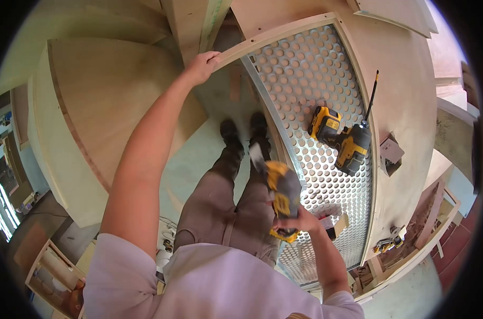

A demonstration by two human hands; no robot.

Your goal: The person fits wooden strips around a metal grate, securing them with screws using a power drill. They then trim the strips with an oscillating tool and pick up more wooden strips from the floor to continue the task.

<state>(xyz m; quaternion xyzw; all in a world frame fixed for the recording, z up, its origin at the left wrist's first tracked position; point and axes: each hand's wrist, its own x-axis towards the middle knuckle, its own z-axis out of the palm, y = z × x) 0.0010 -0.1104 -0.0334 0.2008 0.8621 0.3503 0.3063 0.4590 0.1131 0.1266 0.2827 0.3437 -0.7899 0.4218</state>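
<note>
My left hand (201, 68) is closed round the end of a pale wooden frame (284, 33) at the top centre. The frame borders a perforated metal sheet (300, 69). Below, my right hand (300, 220) grips a yellow and black power tool (285, 194), which is slightly blurred and held over my right leg, beside the sheet's edge. A yellow and black drill (353, 149) with a long bit lies on the sheet, its battery end to the left. Near my right wrist, a small open box (337, 227) rests on the sheet.
A large curved wooden panel (124, 90) stands at the left. On the right-hand wooden surface (406, 106) are a cardboard box (391, 154) and another small yellow tool (388, 243). Wooden crates (435, 218) with scraps stand at the lower right. My feet are on the floor between the panels.
</note>
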